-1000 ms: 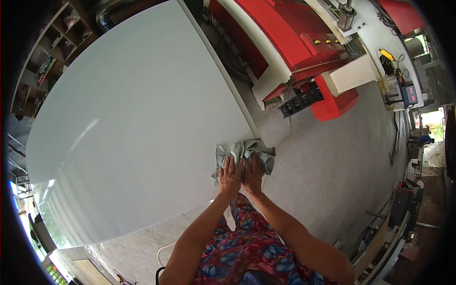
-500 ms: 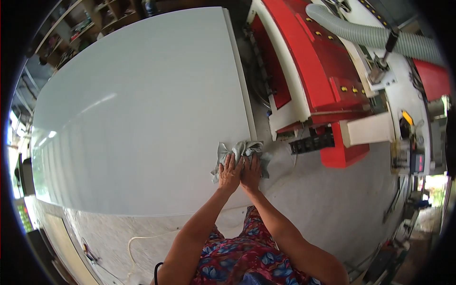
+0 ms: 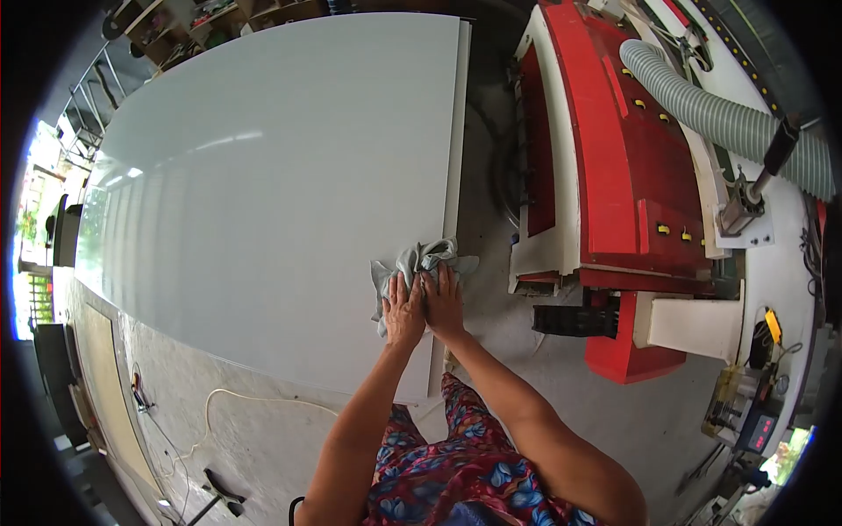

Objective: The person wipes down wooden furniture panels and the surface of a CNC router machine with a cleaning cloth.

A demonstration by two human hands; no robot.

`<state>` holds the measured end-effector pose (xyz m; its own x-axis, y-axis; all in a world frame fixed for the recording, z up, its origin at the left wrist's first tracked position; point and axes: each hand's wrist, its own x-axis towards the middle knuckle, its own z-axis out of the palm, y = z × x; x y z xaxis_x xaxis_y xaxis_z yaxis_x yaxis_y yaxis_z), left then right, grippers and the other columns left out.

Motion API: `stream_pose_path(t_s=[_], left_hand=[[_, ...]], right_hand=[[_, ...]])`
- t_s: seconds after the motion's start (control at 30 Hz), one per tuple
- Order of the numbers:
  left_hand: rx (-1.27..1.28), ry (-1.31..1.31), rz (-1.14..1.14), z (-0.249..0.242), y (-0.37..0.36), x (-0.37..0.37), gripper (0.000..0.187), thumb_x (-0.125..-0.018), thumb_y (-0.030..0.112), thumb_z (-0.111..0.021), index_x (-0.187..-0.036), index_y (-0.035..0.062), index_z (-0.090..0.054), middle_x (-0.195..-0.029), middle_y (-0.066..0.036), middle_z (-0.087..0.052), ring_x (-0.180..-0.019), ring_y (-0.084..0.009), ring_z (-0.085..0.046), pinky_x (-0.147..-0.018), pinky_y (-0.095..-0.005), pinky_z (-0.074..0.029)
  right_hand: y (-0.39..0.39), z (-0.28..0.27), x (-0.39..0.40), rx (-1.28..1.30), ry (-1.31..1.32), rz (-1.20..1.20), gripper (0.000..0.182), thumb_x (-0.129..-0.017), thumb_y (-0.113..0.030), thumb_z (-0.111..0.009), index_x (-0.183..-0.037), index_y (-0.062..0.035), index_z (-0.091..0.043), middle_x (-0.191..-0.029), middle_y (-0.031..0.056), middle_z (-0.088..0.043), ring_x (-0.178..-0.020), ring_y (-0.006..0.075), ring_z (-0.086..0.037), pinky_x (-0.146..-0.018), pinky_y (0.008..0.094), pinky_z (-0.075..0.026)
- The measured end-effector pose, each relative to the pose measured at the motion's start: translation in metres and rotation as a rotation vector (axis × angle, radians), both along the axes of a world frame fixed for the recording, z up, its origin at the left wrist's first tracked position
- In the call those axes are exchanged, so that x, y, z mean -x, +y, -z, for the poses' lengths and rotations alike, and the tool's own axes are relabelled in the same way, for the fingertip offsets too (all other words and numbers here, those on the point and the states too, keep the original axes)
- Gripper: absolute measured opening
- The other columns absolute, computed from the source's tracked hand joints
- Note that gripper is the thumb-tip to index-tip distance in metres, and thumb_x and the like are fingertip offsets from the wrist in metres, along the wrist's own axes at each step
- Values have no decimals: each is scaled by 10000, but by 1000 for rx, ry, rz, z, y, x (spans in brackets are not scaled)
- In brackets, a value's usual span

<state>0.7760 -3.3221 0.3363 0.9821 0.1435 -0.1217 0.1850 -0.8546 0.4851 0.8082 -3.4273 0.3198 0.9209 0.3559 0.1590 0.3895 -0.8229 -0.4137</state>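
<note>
Pressing side by side, left hand (image 3: 403, 311) and right hand (image 3: 445, 304) half-hide rag (image 3: 419, 259).

Workshop, woodworking or panel shop. Big red-and-white machine (image 3: 614, 175) with ribbed grey extraction hose (image 3: 719, 114), large flat white panel (image 3: 281, 175), bare concrete floor (image 3: 491, 210), cluttered wooden shelves (image 3: 210, 22) at the back.

At three o'clock we see a red and white machine (image 3: 614, 167) standing on the grey floor (image 3: 544, 368). A ribbed grey hose (image 3: 719, 114) runs across its top toward two o'clock. At four o'clock sits a small box with a red digital readout (image 3: 759, 431). A pale cord (image 3: 254, 399) loops at seven o'clock, and cluttered shelves (image 3: 189, 22) line eleven o'clock.
</note>
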Motion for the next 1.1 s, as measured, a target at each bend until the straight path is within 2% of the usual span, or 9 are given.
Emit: stream_pose_path(t_s=[0.2, 0.3, 0.4, 0.5, 0.57, 0.73, 0.9, 1.1], left_hand=[[-2, 97, -9, -10, 1, -3, 501, -888, 183, -409, -1384, 194, -337, -1462, -151, -220, -1364, -350, -153, -1040, -565, -217], [31, 92, -10, -13, 2, -4, 496, -892, 203, -408, -1383, 201, -339, -1466, -146, -214, -1366, -341, -154, -1039, -571, -210], [59, 99, -13, -15, 5, -7, 479, -899, 209, -398, -1375, 209, -350, -1468, -144, -209, -1367, -336, -153, -1039, -578, -202], [61, 85, -5, -13, 8, -16, 459, -911, 228, -380, -1369, 219, -357, -1471, -136, -204, -1372, -319, -147, -1042, -581, -193], [65, 108, -12, -12, 8, -24, 459, -911, 235, -383, -1369, 223, -356, -1473, -130, -201, -1376, -305, -139, -1044, -579, -192], [54, 78, -41, -14, 11, -52, 482, -887, 190, -415, -1364, 228, -356, -1472, -104, -216, -1376, -282, -155, -1021, -604, -219], [30, 73, -69, -15, 11, -91, 466, -898, 212, -403, -1362, 233, -361, -1467, -102, -223, -1374, -280, -155, -1019, -609, -214], [64, 80, -137, -15, 7, -151, 470, -890, 233, -428, -1355, 181, -381, -1470, -126, -205, -1378, -294, -130, -1036, -606, -189]], right_hand=[[4, -4, 0, 19, 7, 18, 577, -775, -201, -598, -1300, -83, -390, -1387, 227, -248, -1268, 426, -272, -1002, 530, -284], [6, -7, -2, 62, -35, 24, 501, -792, -208, -576, -1259, -102, -427, -1364, 218, -290, -1234, 413, -328, -959, 540, -326], [8, -3, -7, 30, -18, 12, 509, -786, -219, -593, -1247, -86, -424, -1356, 228, -284, -1228, 423, -324, -959, 544, -321], [9, -4, -13, 128, 21, 3, 623, -775, -265, -612, -1299, -65, -339, -1379, 259, -239, -1261, 435, -284, -1002, 539, -279], [12, -5, -19, 134, 11, 8, 645, -768, -288, -619, -1303, -67, -335, -1379, 261, -238, -1263, 442, -278, -1000, 543, -279], [16, -3, -49, 202, -13, -10, 660, -772, -340, -613, -1301, -67, -330, -1372, 266, -243, -1268, 455, -263, -995, 554, -274], [21, -4, -90, 172, -37, -5, 632, -754, -332, -637, -1271, -86, -367, -1345, 257, -271, -1250, 444, -285, -984, 574, -267], [20, 7, -155, 223, -123, -31, 624, -764, -344, -625, -1275, -105, -356, -1345, 249, -279, -1254, 437, -291, -959, 574, -306]])
